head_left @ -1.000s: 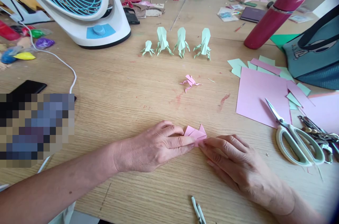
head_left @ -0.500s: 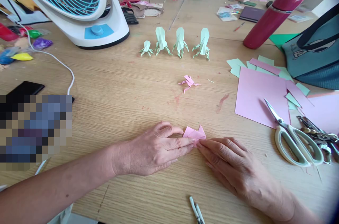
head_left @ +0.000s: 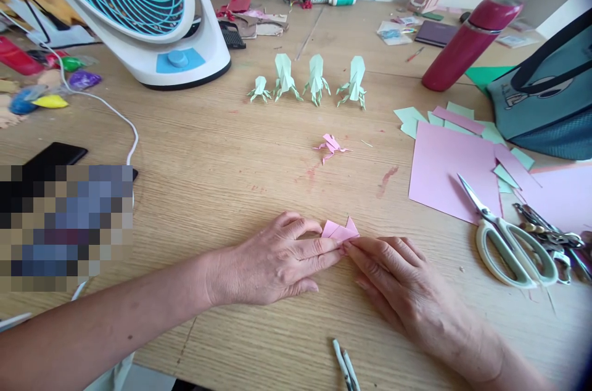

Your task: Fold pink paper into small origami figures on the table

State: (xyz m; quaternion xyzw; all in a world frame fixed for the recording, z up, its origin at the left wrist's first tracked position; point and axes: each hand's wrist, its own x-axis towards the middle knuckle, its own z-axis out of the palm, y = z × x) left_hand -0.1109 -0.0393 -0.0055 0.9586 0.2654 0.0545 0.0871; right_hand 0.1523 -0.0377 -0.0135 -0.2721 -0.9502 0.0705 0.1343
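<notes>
A small folded piece of pink paper [head_left: 341,230] lies flat on the wooden table [head_left: 208,144] near its front edge. My left hand [head_left: 277,261] rests on the table with its fingertips pressing the paper's left part. My right hand [head_left: 398,286] comes in from the right, and its fingertips press the paper's lower right edge. Most of the paper is hidden under the fingers. Farther back lies a finished pink origami frog [head_left: 331,147]. Behind it stand several pale green origami frogs [head_left: 316,78] in a row.
Pink paper sheets [head_left: 448,169] and green scraps lie at the right, with scissors [head_left: 506,237] and keys on them. A red bottle [head_left: 467,42] and a teal bag [head_left: 546,95] stand beyond. A white fan [head_left: 152,15] stands at back left, with a black phone [head_left: 55,153] and cable in front.
My right hand has slid a little to the left along the paper's lower edge, so its fingertips now meet those of my left hand. The view has tipped slightly.
</notes>
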